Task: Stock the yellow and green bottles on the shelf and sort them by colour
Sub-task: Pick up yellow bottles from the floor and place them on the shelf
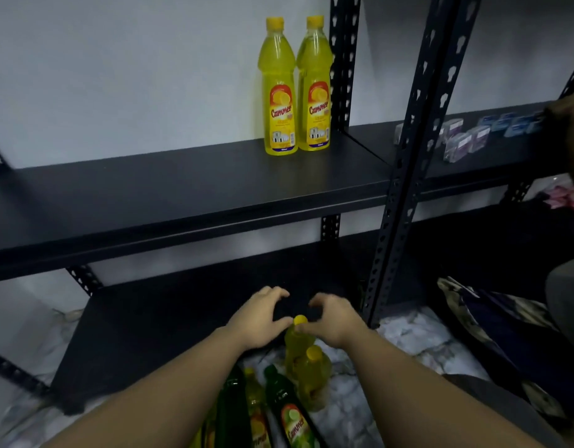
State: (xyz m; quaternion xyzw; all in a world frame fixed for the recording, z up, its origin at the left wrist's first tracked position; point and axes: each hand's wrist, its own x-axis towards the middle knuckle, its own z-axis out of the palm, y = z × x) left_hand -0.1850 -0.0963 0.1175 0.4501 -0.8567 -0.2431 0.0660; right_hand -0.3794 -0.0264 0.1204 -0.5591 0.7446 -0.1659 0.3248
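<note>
Two yellow bottles (295, 85) upright at shelf (182, 195) back right. Left hand (259, 318) and right hand (331, 321), fingers loosely curled, thumbs touching floor bottle cap (300, 319), nothing gripped. Green bottles (279, 402) unstocked; early stage.

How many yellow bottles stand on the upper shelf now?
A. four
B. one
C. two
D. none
C: two yellow bottles stand upright side by side at the right end of the upper shelf; the other bottles are down on the floor.
</note>
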